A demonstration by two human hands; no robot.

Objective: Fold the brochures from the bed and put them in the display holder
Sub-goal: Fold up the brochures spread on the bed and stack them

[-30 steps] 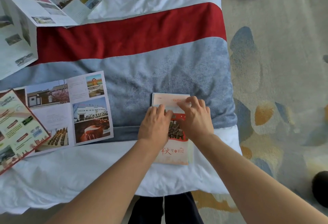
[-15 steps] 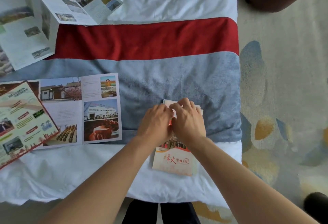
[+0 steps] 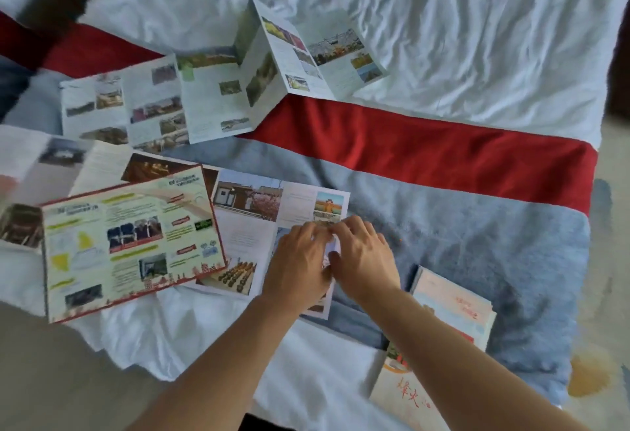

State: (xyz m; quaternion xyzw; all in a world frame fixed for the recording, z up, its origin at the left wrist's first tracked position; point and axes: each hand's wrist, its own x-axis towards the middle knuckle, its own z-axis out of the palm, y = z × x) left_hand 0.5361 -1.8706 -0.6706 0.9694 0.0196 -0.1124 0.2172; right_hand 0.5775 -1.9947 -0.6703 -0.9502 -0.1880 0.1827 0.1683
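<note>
A folded brochure (image 3: pixel 453 308) lies flat at the bed's near right. An open photo brochure (image 3: pixel 252 212) lies flat beside it, a green leaflet (image 3: pixel 133 243) overlapping it. A zigzag brochure (image 3: pixel 211 89) lies farther back, half standing.

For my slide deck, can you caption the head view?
Both hands, left hand and right hand, reach an unfolded photo brochure on the bed, a folded brochure lying beside them.

- Showing large red brush-written Chinese characters on the cream lower cover of the folded red-and-cream paper brochure (image 3: pixel 405 396), partly cut off by an arm; first one perhaps 烽, second 火.
- Carrying small headings and body print on the red-bordered pale-yellow leaflet (image 3: pixel 133 246), too blurred for reading.
</note>
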